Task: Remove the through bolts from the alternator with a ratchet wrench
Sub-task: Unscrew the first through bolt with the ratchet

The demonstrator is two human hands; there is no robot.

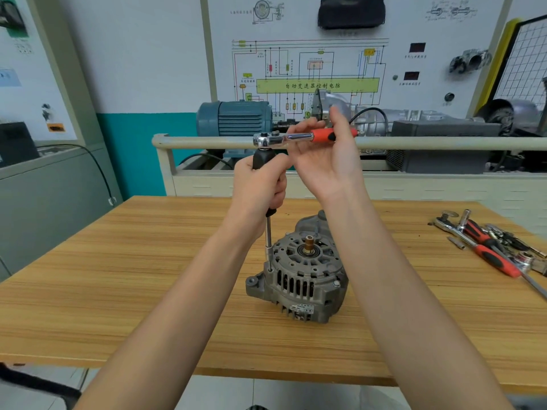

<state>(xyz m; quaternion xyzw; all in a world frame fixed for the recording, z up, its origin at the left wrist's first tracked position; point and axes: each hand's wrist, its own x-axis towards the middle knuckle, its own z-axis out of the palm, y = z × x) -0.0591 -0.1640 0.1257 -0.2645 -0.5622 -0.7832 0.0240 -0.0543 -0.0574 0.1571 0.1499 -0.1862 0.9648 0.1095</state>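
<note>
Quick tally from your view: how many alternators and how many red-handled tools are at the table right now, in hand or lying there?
Alternator: 1
Red-handled ratchet wrench, in the right hand: 1
Red-handled tools lying in the pile at the table's right: 2
Total: 4

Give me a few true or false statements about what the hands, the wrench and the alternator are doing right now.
1. The left hand grips the black driver handle standing on the alternator. True.
2. The right hand rests flat on the table. False: it holds the ratchet wrench up in the air.
3. The alternator lies beside the spare tools. False: they lie apart, at the table's right.
4. The wrench sits on top of the driver handle. True.
</note>
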